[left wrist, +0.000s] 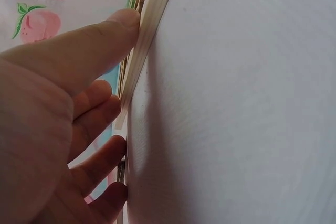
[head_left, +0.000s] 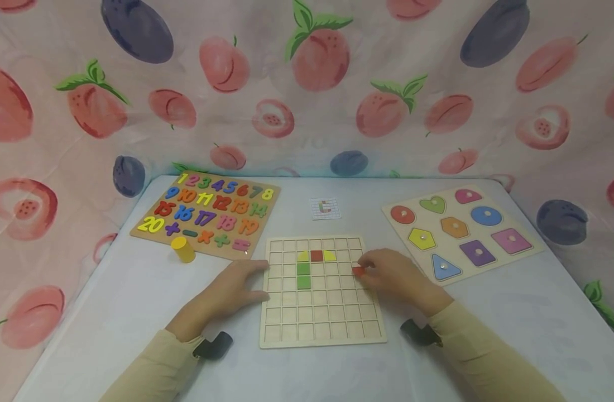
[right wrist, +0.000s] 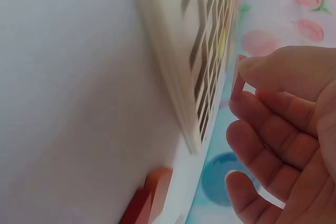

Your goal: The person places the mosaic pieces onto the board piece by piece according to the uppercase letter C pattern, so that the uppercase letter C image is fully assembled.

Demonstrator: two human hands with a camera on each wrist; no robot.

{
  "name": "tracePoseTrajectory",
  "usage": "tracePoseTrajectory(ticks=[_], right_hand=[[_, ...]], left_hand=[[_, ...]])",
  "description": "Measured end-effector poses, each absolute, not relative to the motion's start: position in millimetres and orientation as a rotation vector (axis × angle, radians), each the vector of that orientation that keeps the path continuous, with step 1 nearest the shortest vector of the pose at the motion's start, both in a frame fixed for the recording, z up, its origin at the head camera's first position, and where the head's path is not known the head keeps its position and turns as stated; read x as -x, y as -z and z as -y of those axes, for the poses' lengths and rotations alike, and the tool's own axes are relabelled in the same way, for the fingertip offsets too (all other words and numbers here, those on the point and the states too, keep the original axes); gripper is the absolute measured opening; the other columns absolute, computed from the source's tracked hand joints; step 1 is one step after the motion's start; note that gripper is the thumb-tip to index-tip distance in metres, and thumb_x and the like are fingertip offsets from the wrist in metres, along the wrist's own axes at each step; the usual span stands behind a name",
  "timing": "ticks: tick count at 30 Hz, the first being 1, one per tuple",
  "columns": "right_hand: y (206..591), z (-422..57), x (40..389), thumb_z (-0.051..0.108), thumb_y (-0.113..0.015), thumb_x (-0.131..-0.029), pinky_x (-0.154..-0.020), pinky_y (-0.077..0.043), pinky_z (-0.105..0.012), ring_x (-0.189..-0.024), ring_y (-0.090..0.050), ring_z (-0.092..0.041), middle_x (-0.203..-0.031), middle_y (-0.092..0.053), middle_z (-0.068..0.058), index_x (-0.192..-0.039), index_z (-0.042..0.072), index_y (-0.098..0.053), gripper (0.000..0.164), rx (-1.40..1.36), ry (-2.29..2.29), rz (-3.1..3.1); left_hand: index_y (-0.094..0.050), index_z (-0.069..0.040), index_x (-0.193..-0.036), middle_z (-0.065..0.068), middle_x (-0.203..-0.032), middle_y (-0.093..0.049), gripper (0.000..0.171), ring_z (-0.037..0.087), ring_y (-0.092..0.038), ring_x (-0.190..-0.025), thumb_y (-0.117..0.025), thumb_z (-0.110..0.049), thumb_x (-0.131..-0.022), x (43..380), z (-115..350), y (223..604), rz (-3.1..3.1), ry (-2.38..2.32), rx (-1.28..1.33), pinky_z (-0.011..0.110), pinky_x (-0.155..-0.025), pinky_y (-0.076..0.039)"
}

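A wooden grid board (head_left: 337, 315) lies flat on the table in the head view. A red square tile (head_left: 317, 255) sits in its grid between two yellow quarter-round tiles (head_left: 329, 255), with two green square tiles (head_left: 303, 276) below the left one. My right hand (head_left: 394, 273) pinches a small red tile (right wrist: 238, 77) between thumb and index finger, over the board's right edge. The left hand (head_left: 236, 285) rests at the board's left edge, thumb touching the rim (left wrist: 152, 30) and fingers loosely spread.
A number puzzle board (head_left: 211, 215) lies back left, with a yellow cylinder (head_left: 183, 249) by its front edge. At right is a shape puzzle board (head_left: 463, 245) with knobbed pieces. A small pattern card (head_left: 325, 208) lies behind the grid. Orange and red pieces (right wrist: 157, 187) show in the right wrist view.
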State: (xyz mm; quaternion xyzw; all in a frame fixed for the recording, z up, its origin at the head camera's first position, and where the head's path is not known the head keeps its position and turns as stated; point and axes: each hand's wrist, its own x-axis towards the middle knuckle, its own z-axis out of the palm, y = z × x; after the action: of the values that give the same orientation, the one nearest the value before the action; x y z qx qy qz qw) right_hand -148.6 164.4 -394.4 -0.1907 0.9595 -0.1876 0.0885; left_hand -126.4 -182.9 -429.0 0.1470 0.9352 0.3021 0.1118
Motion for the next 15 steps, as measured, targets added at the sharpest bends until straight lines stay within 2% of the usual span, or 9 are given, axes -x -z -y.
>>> tracePoseTrajectory(ticks=[15], right_hand=[[399, -127, 139, 0.018, -0.074, -0.087, -0.083, -0.055, -0.038, -0.086, -0.061, -0.019, -0.095, -0.072, -0.001, -0.103, 0.009, -0.075, 0.018, 0.774, 0.554, -2.849]], left_hand=[[-0.057, -0.008, -0.141, 0.009, -0.143, -0.055, 0.063, 0.033, -0.044, -0.137, -0.082, -0.025, -0.085, 125, 181, 426, -2.741, -0.882, -0.407, 0.052, -0.114, -0.034]])
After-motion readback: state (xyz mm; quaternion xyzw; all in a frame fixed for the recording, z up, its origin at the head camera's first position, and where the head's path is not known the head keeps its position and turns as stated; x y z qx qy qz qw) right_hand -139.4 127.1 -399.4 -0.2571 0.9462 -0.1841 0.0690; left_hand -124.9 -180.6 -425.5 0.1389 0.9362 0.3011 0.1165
